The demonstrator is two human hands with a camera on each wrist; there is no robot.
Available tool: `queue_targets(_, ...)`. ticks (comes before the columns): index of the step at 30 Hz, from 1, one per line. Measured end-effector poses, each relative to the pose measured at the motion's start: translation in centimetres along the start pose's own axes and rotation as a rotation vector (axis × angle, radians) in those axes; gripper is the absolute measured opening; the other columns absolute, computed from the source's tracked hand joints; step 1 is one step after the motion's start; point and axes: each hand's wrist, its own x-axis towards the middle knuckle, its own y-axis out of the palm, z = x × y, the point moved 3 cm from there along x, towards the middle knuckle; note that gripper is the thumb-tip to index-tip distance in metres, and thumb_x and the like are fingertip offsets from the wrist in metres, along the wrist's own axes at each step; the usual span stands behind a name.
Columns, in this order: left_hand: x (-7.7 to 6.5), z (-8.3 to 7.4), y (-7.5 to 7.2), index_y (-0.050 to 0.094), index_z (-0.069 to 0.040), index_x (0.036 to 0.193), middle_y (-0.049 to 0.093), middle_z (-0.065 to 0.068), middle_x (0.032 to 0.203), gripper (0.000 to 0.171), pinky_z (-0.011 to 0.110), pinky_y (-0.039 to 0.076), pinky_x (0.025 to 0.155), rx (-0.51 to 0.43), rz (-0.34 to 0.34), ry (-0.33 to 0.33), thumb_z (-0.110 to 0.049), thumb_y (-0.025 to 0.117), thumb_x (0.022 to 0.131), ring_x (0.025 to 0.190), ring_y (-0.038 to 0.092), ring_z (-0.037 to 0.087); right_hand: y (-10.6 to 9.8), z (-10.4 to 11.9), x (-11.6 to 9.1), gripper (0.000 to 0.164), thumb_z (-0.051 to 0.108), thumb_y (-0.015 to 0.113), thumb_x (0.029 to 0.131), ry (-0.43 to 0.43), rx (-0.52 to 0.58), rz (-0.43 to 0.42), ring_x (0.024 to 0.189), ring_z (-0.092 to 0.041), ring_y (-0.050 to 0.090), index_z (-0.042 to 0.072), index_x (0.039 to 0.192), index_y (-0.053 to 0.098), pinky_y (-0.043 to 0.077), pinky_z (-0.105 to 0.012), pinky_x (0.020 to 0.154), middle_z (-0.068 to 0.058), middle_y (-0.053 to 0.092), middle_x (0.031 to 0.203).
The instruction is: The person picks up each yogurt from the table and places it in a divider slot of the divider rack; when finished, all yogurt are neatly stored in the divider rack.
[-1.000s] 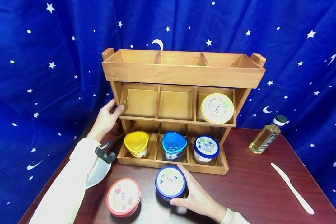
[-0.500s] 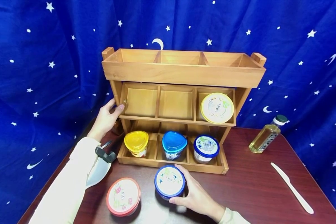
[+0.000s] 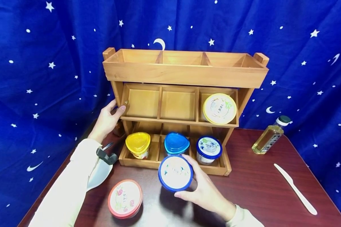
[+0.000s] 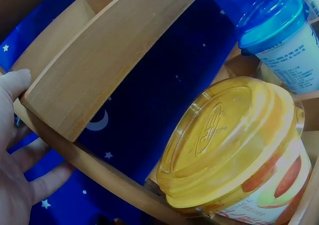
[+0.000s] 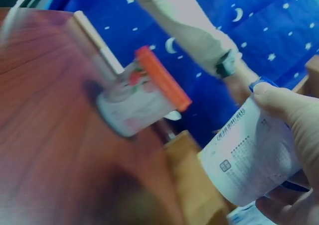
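Observation:
My right hand [image 3: 203, 189] grips a white tub with a blue rim [image 3: 175, 173] by its side, fingers and thumb around it. The tub is lifted off the table in front of the rack's bottom tier; its printed side [image 5: 251, 153] faces the right wrist camera. My left hand [image 3: 107, 121] holds the left side post of the wooden rack [image 3: 184, 74], thumb on the middle tier's edge. Near it in the left wrist view is a yellow-lidded cup [image 4: 234, 145]. The bottom tier holds that cup, a blue-lidded cup [image 3: 176, 143] and another blue-rimmed tub [image 3: 209, 148].
A yellow-rimmed tub [image 3: 219, 108] sits in the middle tier's right compartment. On the table stand a red-rimmed tub [image 3: 125, 198] and, at right, a bottle of yellow liquid [image 3: 268, 138]. A white plastic knife [image 3: 295, 189] lies at right; a white dish [image 3: 99, 175] is by the left forearm.
My right hand has raised the blue-rimmed tub off the table and brought it forward to the rack, its lid now overlapping the bottom tier's front edge. The left hand stays on the rack.

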Motion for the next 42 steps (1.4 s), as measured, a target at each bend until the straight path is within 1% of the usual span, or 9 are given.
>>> queue_targets(3,0.0,0.0,-0.1,0.039,-0.012,0.151,0.044,0.015,0.152,0.057,0.047,0.039,0.111,0.015,-0.005,0.003,-0.034,0.055,0.101,0.126,0.053,0.033,-1.1,1.0,0.8,0.106,0.023,0.092,0.069,-0.014,-0.015,-0.042,0.123,-0.02,0.055,0.024,0.153,0.027,0.048,-0.026,0.1,-0.008,0.047,0.146)
queue_targets(9,0.0,0.1,-0.2,0.04,-0.01,0.15,0.045,0.016,0.15,0.056,0.048,0.04,0.11,0.029,-0.006,0.004,-0.034,0.055,0.101,0.124,0.054,0.034,-3.4,3.4,2.9,0.109,0.008,0.091,0.067,-0.13,0.034,-0.124,0.124,-0.015,0.051,0.016,0.154,0.026,0.051,-0.02,0.093,-0.009,0.04,0.149)
queue_targets(12,-0.1,0.1,-0.2,0.04,-0.01,0.15,0.045,0.017,0.15,0.056,0.048,0.04,0.109,0.03,-0.005,0.002,-0.034,0.055,0.101,0.124,0.053,0.035,-4.4,4.6,4.1,0.112,-0.002,0.089,0.066,-0.169,0.101,-0.153,0.127,-0.014,0.048,0.015,0.155,0.024,0.049,-0.018,0.096,-0.01,0.038,0.15)
queue_targets(15,-0.1,0.2,-0.2,0.04,-0.011,0.15,0.045,0.016,0.151,0.057,0.049,0.041,0.109,0.028,-0.006,-0.003,-0.035,0.055,0.101,0.124,0.054,0.035,-5.2,5.6,5.4,0.113,-0.007,0.088,0.065,-0.169,0.142,-0.177,0.13,-0.014,0.045,0.016,0.155,0.024,0.045,-0.016,0.102,-0.009,0.037,0.151)
queue_targets(21,-0.1,0.6,-0.1,0.038,-0.012,0.152,0.044,0.016,0.151,0.059,0.049,0.042,0.108,0.02,-0.008,-0.017,-0.036,0.055,0.101,0.125,0.054,0.035,-6.2,6.7,8.0,0.111,-0.009,0.086,0.067,-0.175,0.167,-0.198,0.136,-0.019,0.041,0.016,0.154,0.022,0.038,-0.016,0.109,-0.009,0.034,0.151)
queue_targets(25,-0.1,0.7,-0.1,0.038,-0.011,0.152,0.044,0.016,0.151,0.059,0.049,0.042,0.108,0.014,-0.008,-0.014,-0.036,0.055,0.101,0.125,0.054,0.035,-6.6,6.9,9.8,0.108,-0.007,0.085,0.07,-0.175,0.182,-0.213,0.136,-0.024,0.041,0.017,0.154,0.021,0.042,-0.02,0.106,-0.007,0.031,0.152)
queue_targets(29,-0.1,0.7,-0.2,0.038,-0.012,0.152,0.044,0.015,0.151,0.059,0.05,0.043,0.107,0.013,-0.009,-0.012,-0.036,0.055,0.101,0.124,0.054,0.035,-6.7,6.5,11.3,0.106,-0.002,0.084,0.073,-0.156,0.166,-0.246,0.136,-0.021,0.04,0.019,0.154,0.02,0.045,-0.029,0.106,-0.002,0.029,0.153)
queue_targets(35,0.0,0.6,-0.1,0.037,-0.012,0.152,0.043,0.017,0.152,0.059,0.051,0.043,0.107,0.017,-0.006,-0.01,-0.036,0.055,0.101,0.125,0.054,0.037,-6.3,5.6,13.1,0.105,0.006,0.084,0.077,-0.117,0.165,-0.307,0.137,-0.018,0.039,0.019,0.155,0.015,0.044,-0.039,0.108,-0.003,0.028,0.153)
queue_targets(42,0.2,0.4,0.0,0.038,-0.012,0.152,0.043,0.017,0.152,0.059,0.051,0.043,0.107,0.017,-0.006,-0.006,-0.036,0.055,0.101,0.126,0.053,0.036,-5.8,4.6,14.4,0.105,0.013,0.084,0.078,-0.082,0.104,-0.363,0.141,-0.019,0.035,0.014,0.155,0.013,0.036,-0.039,0.114,-0.007,0.028,0.155)
